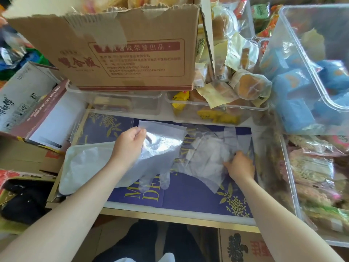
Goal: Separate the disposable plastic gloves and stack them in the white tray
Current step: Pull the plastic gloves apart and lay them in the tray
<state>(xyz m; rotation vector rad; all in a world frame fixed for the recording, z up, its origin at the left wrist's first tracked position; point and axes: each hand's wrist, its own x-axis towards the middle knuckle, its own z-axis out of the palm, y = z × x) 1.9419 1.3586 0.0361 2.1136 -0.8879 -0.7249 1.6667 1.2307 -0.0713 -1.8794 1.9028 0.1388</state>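
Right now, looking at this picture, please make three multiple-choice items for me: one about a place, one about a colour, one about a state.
1. Where does the white tray lie?
A. to the left of the loose glove pile
B. on top of the cardboard box
C. inside the clear bin of blue packets

2. What colour is the printed surface under the gloves?
A. red with white print
B. dark blue-purple with yellow print
C. plain green

3. What is the left hand doing?
A. lying flat and holding nothing
B. pinching one clear glove lifted from the pile
C. gripping the cardboard box

Answers:
1 A: the tray sits at the left edge of the work surface, the pile to its right.
2 B: yellow letters and leaf patterns show on the dark ground.
3 B: the glove hangs from that hand's grip, its fingers pointing down, while the right hand touches the pile.
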